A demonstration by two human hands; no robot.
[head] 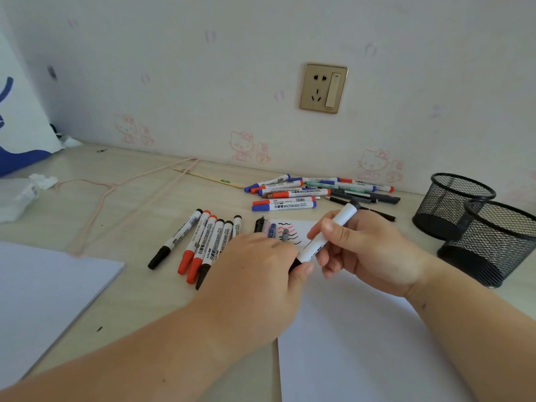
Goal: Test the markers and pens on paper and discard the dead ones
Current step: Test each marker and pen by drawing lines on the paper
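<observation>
Markers and pens cover a pale wooden desk (139, 204) as a person works over a white sheet of paper (356, 329) lying in front of them. The right hand (368, 250) grips the white barrel of a whiteboard marker (327, 236), held tilted above the sheet with its black butt end pointing up toward the wall. The left hand (261, 274) pinches the marker's lower, black-capped end between thumb and fingers. Wavy black and red test lines (288, 232) mark the top of the sheet, just beyond the hands. Left of the sheet, a row of black and red capped markers (200, 245) lies side by side, and a few pens (268, 226) rest at the sheet's upper left corner. Farther back, near the wall, sits a loose pile of blue, red and green markers and dark pens (316, 190). Two black mesh pen holders (475, 227) stand at the right. A second stack of paper (43, 291) lies at the left edge.
</observation>
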